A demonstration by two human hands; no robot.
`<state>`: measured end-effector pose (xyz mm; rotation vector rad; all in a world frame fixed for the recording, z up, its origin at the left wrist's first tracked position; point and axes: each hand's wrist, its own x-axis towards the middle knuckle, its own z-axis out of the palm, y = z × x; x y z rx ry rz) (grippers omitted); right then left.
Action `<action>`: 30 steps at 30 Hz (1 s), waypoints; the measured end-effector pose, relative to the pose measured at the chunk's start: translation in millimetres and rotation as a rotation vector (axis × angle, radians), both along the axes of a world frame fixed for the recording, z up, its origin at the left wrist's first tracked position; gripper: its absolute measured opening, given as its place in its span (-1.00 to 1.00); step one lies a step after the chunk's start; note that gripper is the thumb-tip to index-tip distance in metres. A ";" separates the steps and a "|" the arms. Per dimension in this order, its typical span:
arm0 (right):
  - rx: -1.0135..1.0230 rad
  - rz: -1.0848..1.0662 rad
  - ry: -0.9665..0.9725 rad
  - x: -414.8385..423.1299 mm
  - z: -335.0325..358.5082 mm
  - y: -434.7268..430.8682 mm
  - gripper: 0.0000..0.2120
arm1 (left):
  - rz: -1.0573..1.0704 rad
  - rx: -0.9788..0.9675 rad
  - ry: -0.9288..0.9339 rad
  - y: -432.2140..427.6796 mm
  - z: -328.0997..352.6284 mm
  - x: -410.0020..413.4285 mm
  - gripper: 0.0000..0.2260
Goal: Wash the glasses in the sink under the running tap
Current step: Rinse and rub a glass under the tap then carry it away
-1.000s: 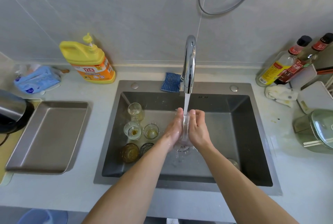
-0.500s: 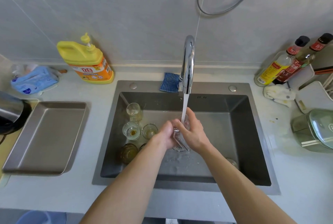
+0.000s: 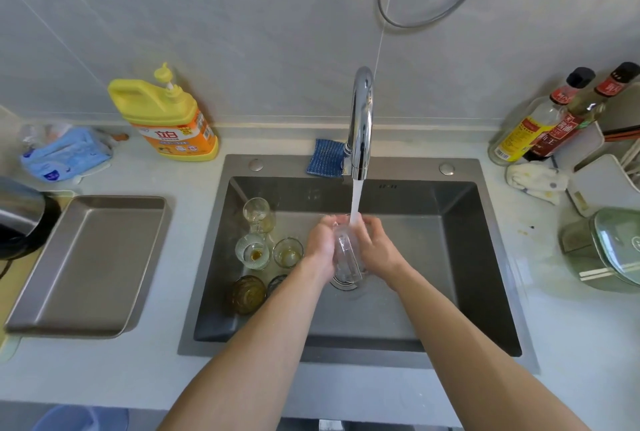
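One glass (image 3: 346,257) gripped between left hand (image 3: 320,250) and right hand (image 3: 377,250) under the tap (image 3: 362,119); steel sink (image 3: 408,167), pale counter (image 3: 571,344).

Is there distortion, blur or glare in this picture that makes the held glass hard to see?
Head view: the wide lens curves the counter edges; the glass, between left hand and right hand, looks blurred under the water; the tap carries bright glare; lighting elsewhere is even.

Left hand (image 3: 320,247), right hand (image 3: 379,250) wider apart around glass (image 3: 346,257).
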<state>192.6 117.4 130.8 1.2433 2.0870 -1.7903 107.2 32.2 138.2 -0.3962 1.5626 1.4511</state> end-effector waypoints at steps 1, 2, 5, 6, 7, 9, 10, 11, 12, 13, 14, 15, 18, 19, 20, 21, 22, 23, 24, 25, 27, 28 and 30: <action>-0.040 -0.045 0.000 1.2 -2.1 -0.9 -0.41 | 0.036 0.048 -0.038 -3.4 2.7 -0.9 -0.72; -0.074 -0.090 -0.005 2.2 -4.0 -1.6 -0.40 | 0.069 0.087 -0.072 -7.0 4.6 -1.7 -0.68; -0.156 -0.162 0.023 5.6 -6.3 -3.2 -0.51 | 0.150 0.166 -0.133 -14.5 1.8 -2.6 -0.46; -0.165 -0.183 0.056 6.7 -6.8 -3.4 -0.58 | 0.158 0.179 -0.155 -15.4 1.3 -1.6 -0.35; -0.187 -0.224 0.088 7.7 -8.0 -4.2 -0.65 | 0.161 0.197 -0.181 -15.1 -0.5 -1.0 -0.25; -0.264 -0.311 0.159 9.9 -7.9 -6.1 -0.74 | 0.170 0.227 -0.233 -12.1 -1.1 0.8 -0.14; -0.290 -0.317 0.174 10.6 -6.8 -6.5 -0.74 | 0.158 0.227 -0.255 -10.7 -1.0 1.5 -0.12; -0.315 -0.303 0.155 11.2 -7.8 -6.6 -0.70 | 0.136 0.229 -0.271 -9.2 -0.4 2.2 -0.12; -0.344 -0.266 0.117 12.4 -7.0 -5.9 -0.65 | 0.102 0.208 -0.274 -8.2 -0.1 2.1 -0.14; -0.381 -0.234 0.079 13.9 -5.7 -5.1 -0.61 | 0.062 0.179 -0.276 -7.4 1.1 1.8 -0.16; -0.396 -0.206 0.057 15.0 -7.4 -3.9 -0.55 | 0.008 0.158 -0.282 -6.9 2.5 1.8 -0.18; -0.378 -0.189 0.049 15.8 -5.7 -3.9 -0.48 | -0.034 0.143 -0.277 -6.1 3.6 2.5 -0.18; -0.113 -0.194 0.060 13.7 -2.0 -11.2 -0.43 | -0.002 0.104 -0.257 0.6 9.4 11.6 -0.28; -0.020 -0.203 0.050 12.9 0.7 -14.3 -0.42 | 0.032 0.098 -0.239 3.7 11.0 14.9 -0.32; 0.047 -0.208 0.043 12.0 1.8 -16.3 -0.34 | 0.048 0.092 -0.215 5.2 13.1 17.9 -0.33; 0.083 -0.211 0.047 11.9 1.1 -17.3 -0.24 | 0.039 0.071 -0.177 6.5 13.7 20.6 -0.31; 0.086 -0.213 0.057 12.5 -1.5 -16.4 -0.17 | 0.031 0.041 -0.116 7.6 11.2 21.7 -0.29; 0.075 -0.227 0.072 13.4 -3.6 -14.6 -0.17 | 0.029 0.001 -0.034 8.0 10.3 22.4 -0.28; 0.049 -0.243 0.092 15.2 -6.6 -11.9 -0.21 | 0.035 -0.058 0.057 7.7 9.9 22.8 -0.31; 0.011 -0.265 0.115 17.2 -7.9 -9.5 -0.27 | 0.064 -0.105 0.133 8.0 8.2 22.0 -0.35; -0.091 -0.330 0.163 20.1 -7.2 -5.3 -0.34 | 0.089 -0.161 0.233 7.6 5.3 19.9 -0.41; -0.130 -0.359 0.184 19.7 -4.2 -3.9 -0.35 | 0.077 -0.182 0.260 7.5 3.6 19.0 -0.42; -0.202 -0.389 0.196 17.2 2.5 -2.9 -0.43 | 0.035 -0.198 0.268 5.9 -1.9 17.0 -0.46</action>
